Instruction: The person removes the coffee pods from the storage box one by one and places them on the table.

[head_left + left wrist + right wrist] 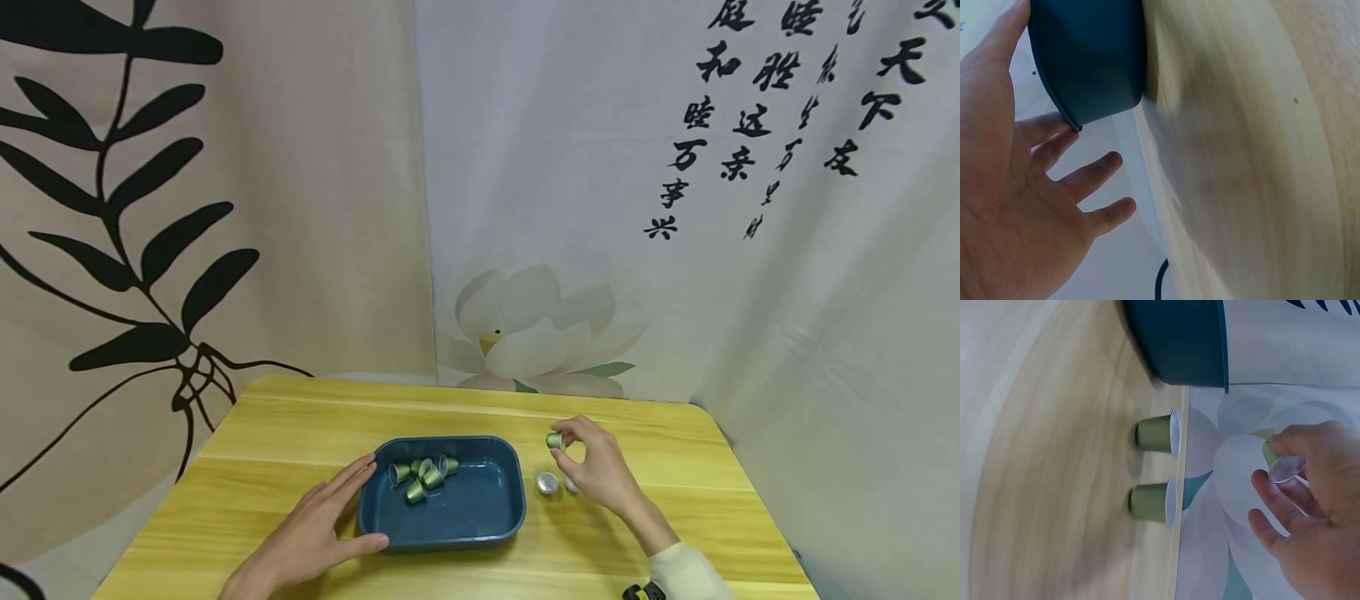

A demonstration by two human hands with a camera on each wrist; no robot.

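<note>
My left hand [318, 525] rests against the left end of a dark blue rectangular tray [495, 533], its thumb at the front rim and its fingertips at the rear corner. In the left wrist view, that hand's fingers are mostly straight. Several green coffee capsules [416, 491] lie jumbled in the tray's left half. To the right of the tray, my right hand [600, 467] pinches a single green coffee capsule [1287, 467] between thumb and fingers, raised above the table. Below it stand two more capsules, the left one [1155, 434] and the right one [1149, 502], lids up.
The wooden table [300, 425] has rounded far corners. Behind it hang curtains [337, 208] printed with plants and writing. A dark cable [1160, 279] shows beyond the table edge, and a black and yellow object [643, 591] sits by the right sleeve.
</note>
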